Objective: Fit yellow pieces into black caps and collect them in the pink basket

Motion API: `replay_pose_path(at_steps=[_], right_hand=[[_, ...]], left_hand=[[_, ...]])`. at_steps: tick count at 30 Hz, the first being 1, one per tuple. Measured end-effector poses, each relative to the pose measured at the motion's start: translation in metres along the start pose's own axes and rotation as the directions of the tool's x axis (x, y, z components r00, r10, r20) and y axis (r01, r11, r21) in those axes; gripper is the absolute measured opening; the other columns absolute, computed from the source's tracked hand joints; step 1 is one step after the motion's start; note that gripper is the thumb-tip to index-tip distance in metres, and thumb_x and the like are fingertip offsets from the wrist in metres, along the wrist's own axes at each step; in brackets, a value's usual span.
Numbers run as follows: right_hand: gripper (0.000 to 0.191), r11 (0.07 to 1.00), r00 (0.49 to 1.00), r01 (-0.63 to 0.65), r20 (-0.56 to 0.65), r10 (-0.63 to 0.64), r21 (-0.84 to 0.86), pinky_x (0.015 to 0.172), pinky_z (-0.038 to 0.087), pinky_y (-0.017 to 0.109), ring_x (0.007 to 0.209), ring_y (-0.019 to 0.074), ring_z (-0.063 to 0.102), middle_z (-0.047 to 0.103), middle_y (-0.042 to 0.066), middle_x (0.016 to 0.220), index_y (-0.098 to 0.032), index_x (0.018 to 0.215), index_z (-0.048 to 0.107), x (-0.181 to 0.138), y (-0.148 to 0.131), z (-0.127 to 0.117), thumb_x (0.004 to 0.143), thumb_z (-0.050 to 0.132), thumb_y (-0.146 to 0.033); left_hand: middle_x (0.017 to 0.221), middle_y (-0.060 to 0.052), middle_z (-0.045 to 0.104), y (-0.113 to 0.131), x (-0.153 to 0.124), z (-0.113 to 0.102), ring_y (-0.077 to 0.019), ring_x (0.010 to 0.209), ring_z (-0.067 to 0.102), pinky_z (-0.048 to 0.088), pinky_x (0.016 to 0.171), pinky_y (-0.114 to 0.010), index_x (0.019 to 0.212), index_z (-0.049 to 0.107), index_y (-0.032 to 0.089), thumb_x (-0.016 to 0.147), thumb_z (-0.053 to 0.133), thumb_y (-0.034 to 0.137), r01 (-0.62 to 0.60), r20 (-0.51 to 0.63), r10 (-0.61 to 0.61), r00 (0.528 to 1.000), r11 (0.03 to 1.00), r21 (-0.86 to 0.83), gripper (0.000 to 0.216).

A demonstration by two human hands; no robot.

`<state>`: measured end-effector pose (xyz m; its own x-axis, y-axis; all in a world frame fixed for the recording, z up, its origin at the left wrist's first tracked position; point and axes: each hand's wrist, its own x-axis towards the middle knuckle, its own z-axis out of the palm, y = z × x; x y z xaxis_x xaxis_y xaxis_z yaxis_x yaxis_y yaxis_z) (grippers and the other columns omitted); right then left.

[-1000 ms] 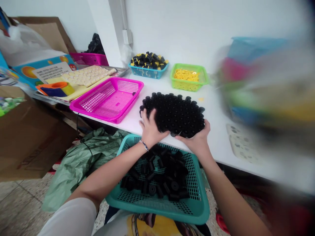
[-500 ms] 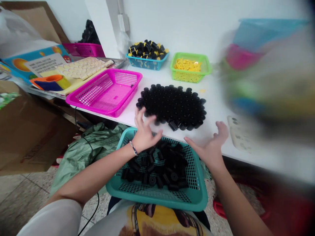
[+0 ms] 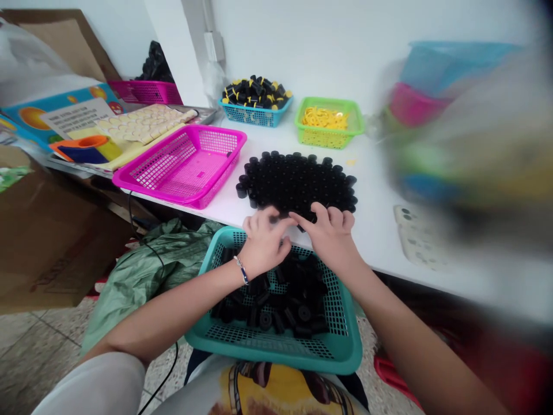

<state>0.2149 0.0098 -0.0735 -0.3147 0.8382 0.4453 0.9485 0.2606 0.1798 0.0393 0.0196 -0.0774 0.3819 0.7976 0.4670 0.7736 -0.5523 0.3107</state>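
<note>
A dense cluster of short black plastic cylinders [image 3: 298, 176] stands upright on the white table, with small holes in their tops. At its front edge is my left hand [image 3: 265, 239], fingers bent against the nearest cylinders and thumb held apart. My right hand [image 3: 332, 236] rests along the front right of the cluster, its fingers curved over the edge and its thumb reaching toward the left hand. Neither hand visibly grips a piece; the fingertips are partly hidden. Below them, a teal basket [image 3: 276, 360] on my lap holds loose black cylinders [image 3: 287, 305] lying every way.
On the table are a pink basket [image 3: 162, 199], a blue basket [image 3: 253, 118] of black-and-yellow pieces, and a green basket [image 3: 330, 138] of yellow parts. A pale phone case [image 3: 417, 242] lies at right beside a blurred plastic bag [image 3: 470, 155]. A cardboard box [image 3: 56, 242] stands left.
Both hands have come inward to the cluster's front edge, my right hand moving left and up. The tipped cylinder at the front is now mostly hidden behind my hands.
</note>
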Motion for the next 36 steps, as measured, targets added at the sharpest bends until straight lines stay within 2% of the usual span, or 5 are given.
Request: replay_pose_path(at_steps=[16, 20, 25, 30, 36], right_hand=[[0.009, 0.947, 0.953, 0.302, 0.000, -0.304, -0.107, 0.080, 0.020, 0.044, 0.102, 0.0271, 0.034, 0.054, 0.007, 0.117, -0.022, 0.084, 0.060, 0.013, 0.018, -0.010, 0.084, 0.053, -0.017], [0.013, 0.960, 0.963, 0.268, -0.010, -0.270, -0.076, 0.076, 0.017, 0.041, 0.095, 0.0229, 0.037, 0.061, 0.003, 0.091, -0.022, 0.082, 0.058, 0.008, 0.019, -0.011, 0.089, 0.048, -0.020], [0.022, 0.984, 0.990, 0.144, -0.015, -0.144, 0.102, 0.077, 0.017, 0.040, 0.094, 0.0221, 0.040, 0.065, 0.003, 0.082, -0.021, 0.088, 0.059, 0.006, 0.016, -0.004, 0.093, 0.043, -0.035], [0.025, 0.986, 0.991, 0.135, -0.014, -0.135, 0.098, 0.079, 0.018, 0.040, 0.095, 0.0246, 0.040, 0.064, 0.006, 0.087, -0.018, 0.095, 0.059, 0.005, 0.011, 0.002, 0.092, 0.042, -0.036], [0.022, 0.994, 0.995, 0.055, -0.082, -0.047, 0.092, 0.080, 0.020, 0.042, 0.097, 0.0270, 0.039, 0.062, 0.008, 0.094, -0.017, 0.098, 0.060, 0.009, 0.006, -0.002, 0.089, 0.045, -0.031]], left_hand=[[0.122, -0.010, 0.033, -0.022, -0.017, -0.008, -0.0298, 0.115, 0.033, 0.026, 0.095, -0.047, 0.110, 0.057, 0.027, 0.080, 0.050, 0.021, -0.095, 0.120, 0.094, 0.988, 0.995, -0.001, 0.032], [0.103, -0.006, 0.051, -0.018, -0.040, -0.001, -0.0228, 0.097, 0.047, 0.037, 0.084, -0.036, 0.101, 0.058, 0.025, 0.084, 0.049, 0.026, -0.349, 0.488, 0.384, 0.784, 0.922, -0.164, 0.020], [0.099, -0.007, 0.060, -0.015, -0.068, 0.022, -0.0242, 0.090, 0.054, 0.043, 0.073, -0.031, 0.114, 0.047, 0.019, 0.071, 0.067, 0.047, -0.314, 0.717, 0.376, 0.586, 0.922, -0.227, 0.055], [0.094, -0.007, 0.064, -0.017, -0.069, 0.028, -0.0247, 0.092, 0.056, 0.043, 0.074, -0.031, 0.118, 0.041, 0.019, 0.072, 0.069, 0.039, -0.312, 0.738, 0.328, 0.590, 0.935, -0.166, 0.058], [0.100, -0.010, 0.059, -0.011, -0.059, 0.011, -0.0257, 0.094, 0.053, 0.041, 0.073, -0.035, 0.113, 0.047, 0.018, 0.082, 0.056, 0.024, -0.364, 0.649, 0.213, 0.730, 0.925, 0.107, 0.032]])
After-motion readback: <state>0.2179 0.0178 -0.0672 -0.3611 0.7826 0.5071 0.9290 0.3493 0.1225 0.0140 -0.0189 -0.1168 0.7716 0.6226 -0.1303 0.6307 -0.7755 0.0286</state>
